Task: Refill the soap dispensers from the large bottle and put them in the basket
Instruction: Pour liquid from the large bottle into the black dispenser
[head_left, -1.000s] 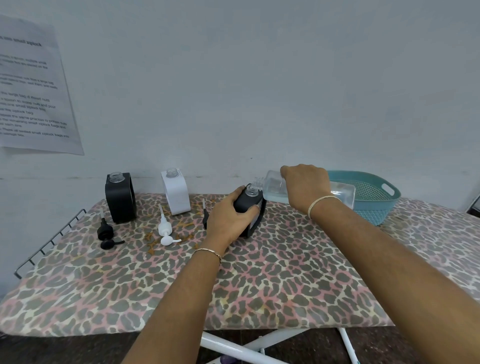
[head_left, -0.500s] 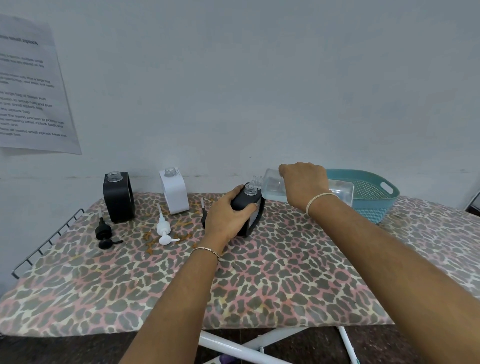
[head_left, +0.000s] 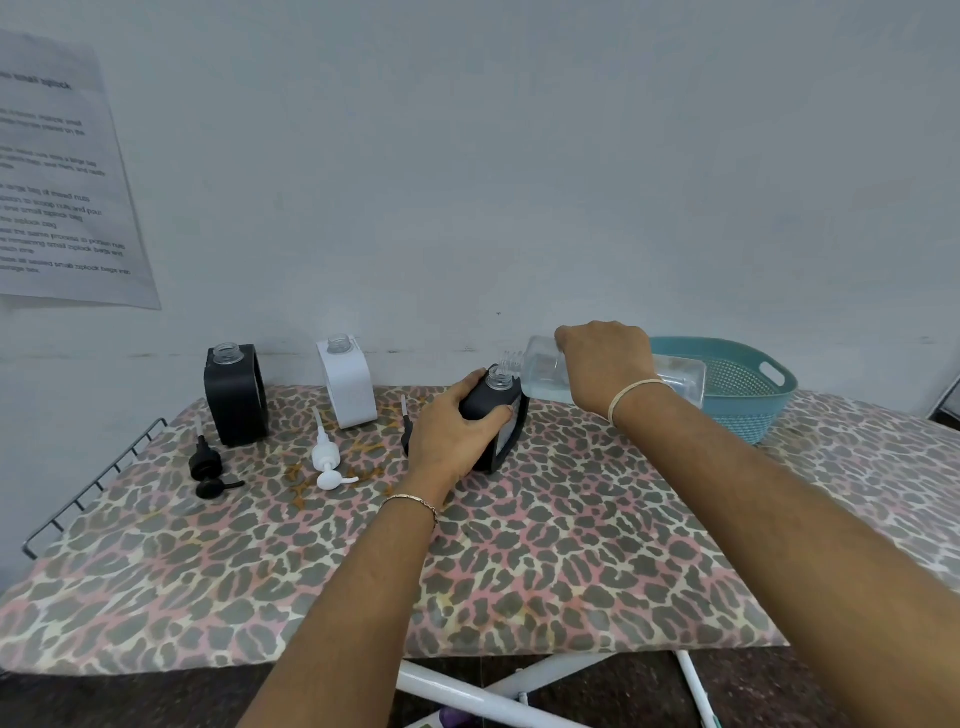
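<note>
**A:** How is this pour best being done?

**B:** The large bottle (head_left: 540, 371) is being held nearly level, with its neck just over the open mouth of the black dispenser (head_left: 501, 415) at twelve o'clock on the desk (head_left: 519, 545). The tilt is best being raised slowly, so that a thin stream is being fed into that narrow mouth and nothing is being spilled on the patterned cover. Whether liquid is already running cannot be told.

**A:** And how are the hands being placed?

**B:** The left hand (head_left: 457, 436) is being wrapped round the dispenser's body from its eight o'clock side, fingers curled across the front, so the dispenser is being steadied. The right hand (head_left: 605, 364) is being clamped over the bottle from above, wrist bent downward, the forearm being stretched in from five o'clock.

**A:** What is being left for later?

**B:** The basket (head_left: 748, 410) is waiting at two o'clock, just behind the bottle's base. A second black dispenser (head_left: 236, 400) at ten o'clock and a white dispenser (head_left: 350, 384) at eleven are standing uncapped, with a black pump (head_left: 205, 465) and a white pump (head_left: 327, 460) lying before them.
</note>
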